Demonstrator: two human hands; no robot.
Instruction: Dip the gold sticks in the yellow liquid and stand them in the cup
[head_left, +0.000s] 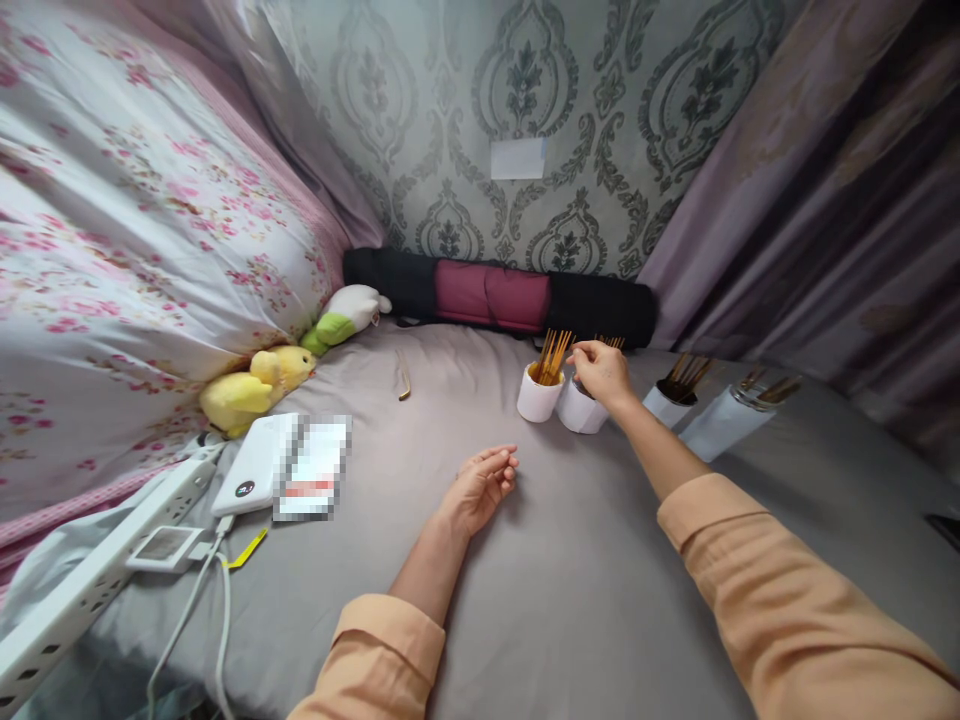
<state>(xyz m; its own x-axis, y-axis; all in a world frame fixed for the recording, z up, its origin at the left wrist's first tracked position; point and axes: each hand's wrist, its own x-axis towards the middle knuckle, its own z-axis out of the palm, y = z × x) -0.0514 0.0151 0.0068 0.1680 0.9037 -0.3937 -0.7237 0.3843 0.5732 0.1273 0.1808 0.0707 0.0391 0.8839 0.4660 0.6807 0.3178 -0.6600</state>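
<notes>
My right hand [602, 373] reaches out over a white cup [582, 408] and pinches the tops of thin sticks near it. Beside it stands another white cup [538, 397] full of orange-yellow sticks [553, 356]. Two more white cups [667, 403] [721, 424] with dark sticks stand further right. My left hand [482, 487] rests on the grey sheet [525, 580], fingers loosely extended, holding nothing. A single bent stick [404, 378] lies on the sheet to the left of the cups.
A black and maroon roll [499, 293] lies along the patterned wall. Plush toys [259, 385] sit by a floral duvet [135, 250] at left. A white power bank [255, 465], a power strip [90, 575] and cables lie at the lower left. Curtains hang at right.
</notes>
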